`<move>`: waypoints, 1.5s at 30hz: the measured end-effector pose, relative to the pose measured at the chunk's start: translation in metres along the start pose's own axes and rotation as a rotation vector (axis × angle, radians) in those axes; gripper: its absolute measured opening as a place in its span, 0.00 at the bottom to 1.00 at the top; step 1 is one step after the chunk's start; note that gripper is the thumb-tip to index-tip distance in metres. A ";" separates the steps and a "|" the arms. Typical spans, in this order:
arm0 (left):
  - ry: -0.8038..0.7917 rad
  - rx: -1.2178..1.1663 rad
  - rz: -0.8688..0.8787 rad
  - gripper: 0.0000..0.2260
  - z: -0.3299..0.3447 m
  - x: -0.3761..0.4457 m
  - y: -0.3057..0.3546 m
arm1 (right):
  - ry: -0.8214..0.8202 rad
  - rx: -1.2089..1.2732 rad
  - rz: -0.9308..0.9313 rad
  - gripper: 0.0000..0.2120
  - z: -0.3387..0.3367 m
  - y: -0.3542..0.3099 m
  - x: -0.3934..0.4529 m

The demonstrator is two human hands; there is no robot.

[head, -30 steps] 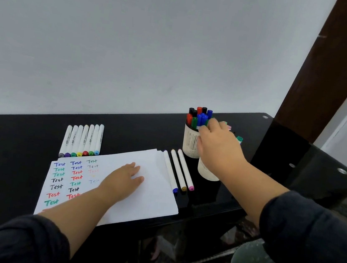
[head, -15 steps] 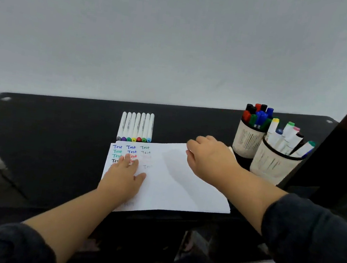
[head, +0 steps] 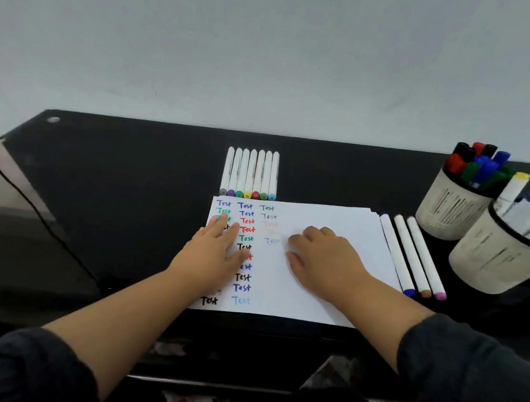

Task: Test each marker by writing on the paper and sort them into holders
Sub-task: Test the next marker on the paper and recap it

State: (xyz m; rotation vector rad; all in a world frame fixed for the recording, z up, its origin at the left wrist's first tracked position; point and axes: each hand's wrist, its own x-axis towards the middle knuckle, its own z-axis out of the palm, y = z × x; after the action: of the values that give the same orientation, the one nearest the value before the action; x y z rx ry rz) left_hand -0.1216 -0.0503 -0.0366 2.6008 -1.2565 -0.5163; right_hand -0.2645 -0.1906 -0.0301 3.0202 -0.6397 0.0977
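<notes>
Markers in a row of seven point(head: 250, 174) lie capped on the black counter point(head: 109, 181), just behind the paper point(head: 328, 242). On that sheet the left hand point(head: 214, 248) lies flat with straight fingers, over the written "Test" words; fresh ink could smear beneath it. Beside it the right hand point(head: 323, 258) rests with fingers loosely curled, holding nothing. Three loose markers point(head: 413, 256) lie just right of the sheet; a careless sweep could roll them away. Two holders point(head: 485, 241) stand crowded, so mis-sorting seems likely.
</notes>
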 end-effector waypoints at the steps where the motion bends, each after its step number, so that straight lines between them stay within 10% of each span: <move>1: -0.003 -0.004 0.014 0.29 -0.001 0.002 -0.001 | 0.001 0.003 0.007 0.19 0.000 0.000 0.000; 36: 0.071 -0.055 0.059 0.29 0.006 0.013 -0.013 | -0.048 -0.333 -0.280 0.22 -0.006 0.042 0.141; 45: 0.054 -0.043 0.049 0.28 0.004 0.009 -0.010 | 0.453 0.024 -0.242 0.15 -0.011 0.055 0.107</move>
State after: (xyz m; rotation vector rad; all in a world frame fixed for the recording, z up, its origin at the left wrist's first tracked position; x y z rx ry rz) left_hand -0.1104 -0.0516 -0.0461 2.5247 -1.2737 -0.4568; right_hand -0.1902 -0.2834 -0.0094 2.9089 -0.2330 0.7519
